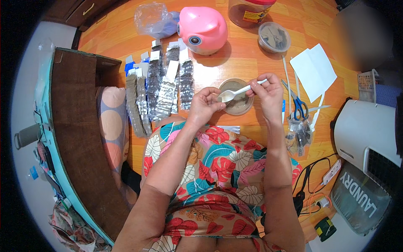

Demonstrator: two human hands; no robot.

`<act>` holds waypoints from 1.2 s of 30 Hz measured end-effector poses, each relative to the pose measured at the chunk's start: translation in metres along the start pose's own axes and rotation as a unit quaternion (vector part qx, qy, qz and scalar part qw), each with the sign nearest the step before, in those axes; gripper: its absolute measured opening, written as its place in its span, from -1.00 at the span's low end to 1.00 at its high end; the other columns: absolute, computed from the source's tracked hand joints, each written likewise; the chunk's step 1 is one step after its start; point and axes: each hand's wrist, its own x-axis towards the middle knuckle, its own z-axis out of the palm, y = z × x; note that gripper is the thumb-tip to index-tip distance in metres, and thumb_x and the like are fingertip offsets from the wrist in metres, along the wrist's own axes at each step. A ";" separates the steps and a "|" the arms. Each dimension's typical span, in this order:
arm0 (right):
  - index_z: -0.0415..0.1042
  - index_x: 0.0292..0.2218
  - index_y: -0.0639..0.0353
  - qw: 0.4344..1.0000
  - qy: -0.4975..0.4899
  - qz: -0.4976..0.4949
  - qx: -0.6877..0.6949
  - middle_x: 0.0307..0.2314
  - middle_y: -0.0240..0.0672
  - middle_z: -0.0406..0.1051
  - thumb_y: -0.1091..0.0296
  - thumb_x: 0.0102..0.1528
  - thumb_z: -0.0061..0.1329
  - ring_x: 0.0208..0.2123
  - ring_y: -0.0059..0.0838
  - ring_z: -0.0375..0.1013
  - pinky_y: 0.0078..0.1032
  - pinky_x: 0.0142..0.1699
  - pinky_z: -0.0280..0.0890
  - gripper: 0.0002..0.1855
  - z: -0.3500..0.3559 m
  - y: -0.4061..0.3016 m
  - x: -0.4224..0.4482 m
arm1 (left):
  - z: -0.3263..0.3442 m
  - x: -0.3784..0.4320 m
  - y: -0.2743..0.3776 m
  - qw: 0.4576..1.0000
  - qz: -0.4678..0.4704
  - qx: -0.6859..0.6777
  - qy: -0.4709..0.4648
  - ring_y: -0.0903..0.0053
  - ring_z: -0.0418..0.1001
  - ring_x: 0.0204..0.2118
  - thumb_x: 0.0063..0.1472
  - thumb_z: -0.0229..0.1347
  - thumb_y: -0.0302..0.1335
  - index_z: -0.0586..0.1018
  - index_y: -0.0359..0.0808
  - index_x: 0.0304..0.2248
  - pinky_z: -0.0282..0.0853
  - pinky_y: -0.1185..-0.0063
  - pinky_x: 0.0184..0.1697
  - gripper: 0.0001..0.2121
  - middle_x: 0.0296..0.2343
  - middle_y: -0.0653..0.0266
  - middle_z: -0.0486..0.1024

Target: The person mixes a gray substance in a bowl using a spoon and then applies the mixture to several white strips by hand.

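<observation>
My right hand (267, 91) pinches the handle of a white plastic spoon (241, 90) between thumb and fingers. At the spoon's bowl is my left hand (206, 105), its fingers curled close to the rim; whether it grips the spoon or a small item there is unclear. Beneath both hands a round clear plastic tub (239, 108) with grey-brown powdery contents stands on the wooden floor. Strips of small filled sachets (186, 83) lie side by side left of the tub, several with white card tops. A small silvery piece (229, 129) lies by the lap.
Beyond are a pink toy-shaped container (204, 28), a red-lidded jar (248, 14), a clear tub of dark pieces (274, 37) and a plastic bag (154, 20). Blue-handled scissors (299, 108), white paper (314, 72) and sachets (300, 135) lie right, near cables (310, 179). A brown cabinet (75, 126) stands left.
</observation>
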 end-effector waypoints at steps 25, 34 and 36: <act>0.22 -0.46 0.23 0.993 0.116 -0.007 -0.002 -0.61 -0.25 0.37 0.65 -0.11 -0.12 -0.60 -0.59 0.35 -0.72 -0.49 0.24 -0.85 -0.037 0.002 0.010 | -0.003 0.000 0.009 0.993 -0.051 -0.097 0.043 0.60 0.44 -0.47 0.06 0.00 -0.61 0.40 -0.41 -0.35 0.37 0.73 -0.40 -0.88 -0.48 0.17 0.47; 0.23 -0.46 0.26 0.989 0.115 -0.036 -0.086 -0.64 -0.35 0.33 0.63 -0.10 -0.11 -0.65 -0.67 0.32 -0.78 -0.57 0.19 -0.88 -0.010 0.024 0.005 | -0.007 0.000 0.012 0.985 -0.061 -0.135 0.093 0.57 0.46 -0.47 0.10 -0.04 -0.56 0.41 -0.38 -0.40 0.36 0.75 -0.49 -0.93 -0.49 0.15 0.48; 0.23 -0.46 0.27 0.986 0.107 -0.054 -0.112 -0.64 -0.37 0.33 0.63 -0.09 -0.11 -0.65 -0.68 0.32 -0.78 -0.57 0.19 -0.89 -0.008 0.029 0.004 | -0.009 0.001 0.009 0.988 -0.025 -0.110 0.108 0.58 0.46 -0.48 0.07 -0.02 -0.61 0.39 -0.39 -0.39 0.35 0.75 -0.51 -0.92 -0.49 0.13 0.48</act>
